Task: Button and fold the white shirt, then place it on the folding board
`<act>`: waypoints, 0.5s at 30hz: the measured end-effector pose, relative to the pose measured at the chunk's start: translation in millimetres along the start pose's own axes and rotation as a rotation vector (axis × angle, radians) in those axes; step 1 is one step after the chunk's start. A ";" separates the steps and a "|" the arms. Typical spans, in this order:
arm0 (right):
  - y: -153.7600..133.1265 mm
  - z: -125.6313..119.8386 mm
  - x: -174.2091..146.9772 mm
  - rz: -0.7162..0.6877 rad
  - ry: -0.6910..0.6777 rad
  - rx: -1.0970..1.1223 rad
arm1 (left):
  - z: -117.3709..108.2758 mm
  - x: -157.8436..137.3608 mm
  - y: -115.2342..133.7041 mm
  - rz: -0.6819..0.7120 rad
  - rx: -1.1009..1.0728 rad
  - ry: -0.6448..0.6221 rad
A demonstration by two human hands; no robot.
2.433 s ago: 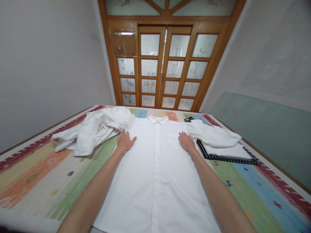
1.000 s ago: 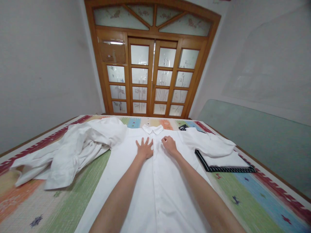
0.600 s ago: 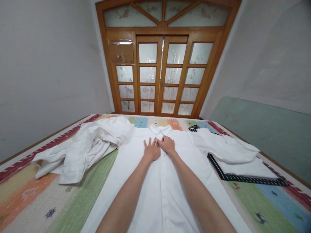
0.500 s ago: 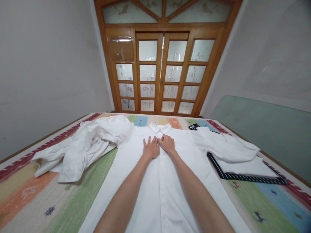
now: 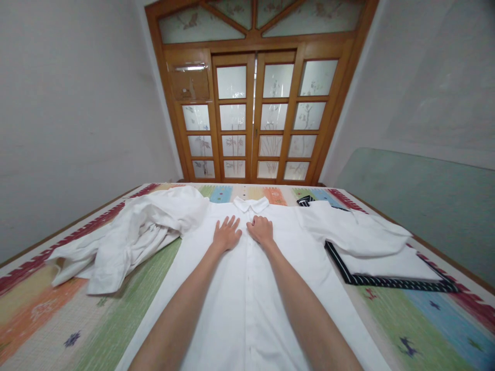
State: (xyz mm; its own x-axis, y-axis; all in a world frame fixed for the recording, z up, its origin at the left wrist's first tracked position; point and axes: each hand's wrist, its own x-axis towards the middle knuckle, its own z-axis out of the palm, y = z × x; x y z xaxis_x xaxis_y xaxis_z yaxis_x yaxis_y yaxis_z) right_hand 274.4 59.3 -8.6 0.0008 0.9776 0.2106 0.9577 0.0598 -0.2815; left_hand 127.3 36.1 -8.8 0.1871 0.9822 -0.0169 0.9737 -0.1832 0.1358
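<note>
A white button-up shirt [image 5: 228, 304] lies front side up, its collar [image 5: 251, 205] at the far end. My left hand [image 5: 227, 235] rests on the chest left of the button placket, fingers spread and holding nothing. Just right of the placket, below the collar, my right hand [image 5: 261, 230] has its fingers curled against the shirt front, closed on the fabric near the edge. Whatever lies under those fingertips is hidden. The shirt's left-side sleeve [image 5: 112, 257] is rumpled, while the right-side sleeve [image 5: 359, 232] stretches outward.
Under the right-side sleeve lies a folded white cloth [image 5: 390, 268] on a black item with white stripes [image 5: 406, 282]. A colourful patterned cloth [image 5: 127, 309] covers the table. Wooden doors with glass panes [image 5: 253, 118] stand beyond it, and a pale green panel [image 5: 417, 196] leans at right.
My left hand has moved left, away from the placket and from my right hand, with its fingers still spread. My right hand stays by the placket. The view has shifted slightly.
</note>
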 end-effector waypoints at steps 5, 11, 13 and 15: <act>2.1 3.6 1.6 0.000 0.033 0.068 | -1.8 1.9 2.7 -0.023 -0.042 0.003; 9.3 6.7 5.8 0.032 0.061 0.246 | 2.7 17.1 24.7 -0.076 -0.134 0.130; 10.7 7.1 7.0 0.046 0.071 0.292 | 5.4 24.1 29.4 -0.025 -0.165 0.206; 11.7 7.6 8.1 0.049 0.074 0.329 | 7.5 30.2 32.1 0.026 -0.192 0.268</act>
State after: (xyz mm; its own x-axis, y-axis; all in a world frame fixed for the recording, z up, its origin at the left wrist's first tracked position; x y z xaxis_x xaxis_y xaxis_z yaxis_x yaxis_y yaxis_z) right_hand 283.4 69.4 -17.4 0.0773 0.9644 0.2529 0.8119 0.0863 -0.5773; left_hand 165.2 59.5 -12.3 0.1455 0.9580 0.2472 0.9219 -0.2220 0.3176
